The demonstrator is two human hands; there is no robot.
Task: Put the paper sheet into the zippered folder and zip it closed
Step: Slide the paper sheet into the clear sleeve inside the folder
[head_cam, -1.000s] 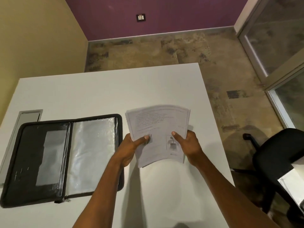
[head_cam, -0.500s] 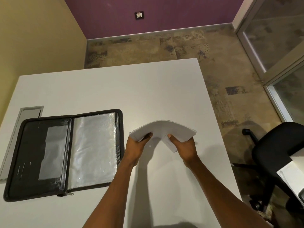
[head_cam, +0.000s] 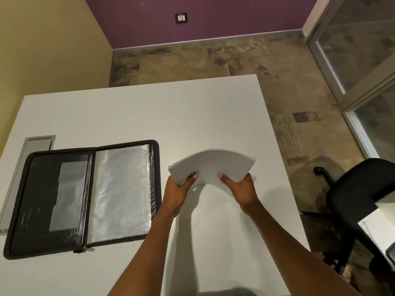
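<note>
Hidden: fingers under the bowed white paper stack (head_cam: 213, 165); its sheets cannot be counted.
Grip: left hand (head_cam: 178, 192) and right hand (head_cam: 242, 190) each clamp the stack's near edge, thumb on top.
Paper: over the white bench (head_cam: 149, 114), just right of the open black zippered folder (head_cam: 85, 197), apart from it.
Count: two hands, one folder, one stack.

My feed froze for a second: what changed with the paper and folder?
The paper tipped from upright, printed side facing the camera, to nearly flat and bowed above the table. Both the left hand and right hand kept their grip on its near edge. The folder stayed open on the table, unzipped.
</note>
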